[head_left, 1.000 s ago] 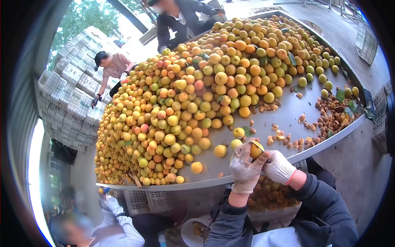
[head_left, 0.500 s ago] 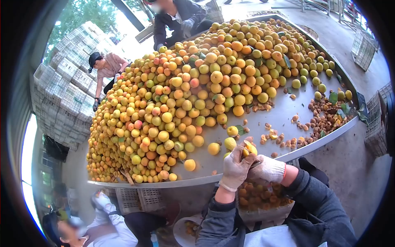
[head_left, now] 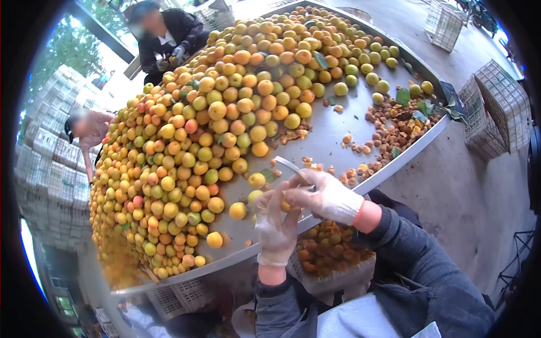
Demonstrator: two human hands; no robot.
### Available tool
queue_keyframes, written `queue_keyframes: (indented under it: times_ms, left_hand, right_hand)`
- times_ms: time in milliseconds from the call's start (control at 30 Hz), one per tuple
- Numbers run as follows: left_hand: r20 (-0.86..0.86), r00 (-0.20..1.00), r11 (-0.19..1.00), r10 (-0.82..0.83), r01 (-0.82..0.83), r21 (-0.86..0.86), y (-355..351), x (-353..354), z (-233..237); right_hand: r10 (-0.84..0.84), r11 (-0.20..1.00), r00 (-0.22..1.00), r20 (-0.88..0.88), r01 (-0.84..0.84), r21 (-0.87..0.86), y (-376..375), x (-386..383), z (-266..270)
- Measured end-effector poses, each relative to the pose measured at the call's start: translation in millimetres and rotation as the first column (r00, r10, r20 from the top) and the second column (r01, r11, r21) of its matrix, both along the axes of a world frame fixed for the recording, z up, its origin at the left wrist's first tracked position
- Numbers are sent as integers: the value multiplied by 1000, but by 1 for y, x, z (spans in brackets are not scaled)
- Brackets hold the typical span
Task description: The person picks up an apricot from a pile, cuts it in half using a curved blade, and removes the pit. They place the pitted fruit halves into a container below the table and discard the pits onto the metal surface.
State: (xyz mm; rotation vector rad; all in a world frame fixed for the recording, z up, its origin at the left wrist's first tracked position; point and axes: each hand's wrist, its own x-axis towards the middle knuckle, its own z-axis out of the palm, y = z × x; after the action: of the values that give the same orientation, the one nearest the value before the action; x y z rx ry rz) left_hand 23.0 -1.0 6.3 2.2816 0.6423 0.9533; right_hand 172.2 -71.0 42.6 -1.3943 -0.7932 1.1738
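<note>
My right hand (head_left: 332, 198), in a white glove, is closed around a small knife (head_left: 291, 166) whose thin curved blade points up and left over the table edge. My left hand (head_left: 277, 228), also gloved, has its fingers around an apricot (head_left: 286, 206), mostly hidden between the two hands. The hands meet at the table's near edge. A few loose apricots (head_left: 238, 210) lie just left of my left hand. Below my hands, a white crate (head_left: 331, 281) holds halved apricots (head_left: 327, 248).
A big heap of apricots (head_left: 186, 152) covers the metal table (head_left: 332, 127). Brown pits (head_left: 394, 132) and leaves lie at its right end. Two people stand across the table; another person is at lower left. Plastic crates (head_left: 496, 110) stand at right, with stacked crates (head_left: 53, 163) at left.
My view has turned right, so the table has shifted left. The opened apricot pieces no longer show in my left hand. The knife blade now stands raised in my right hand.
</note>
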Motion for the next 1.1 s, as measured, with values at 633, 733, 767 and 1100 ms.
queue_keyframes:
  times_ms: [633,733,767,1100]
  left_hand:
    - [264,933,864,245,-87,-496,-12,13,-10]
    - [266,923,763,278,-44,-645,-9,7,-13]
    - [322,923,781,210,39,-623,-7,7,-14]
    - [149,973,608,178,11,-794,7,-15,-15]
  right_hand:
    - [-125,989,981,-147,136,66,10,-37,-19]
    - [-138,987,989,-61,143,75,7,-37,-22]
    - [-127,989,992,-6,127,75,7,-31,-20]
    - [-165,922,706,689,-137,362,10,-24,-28]
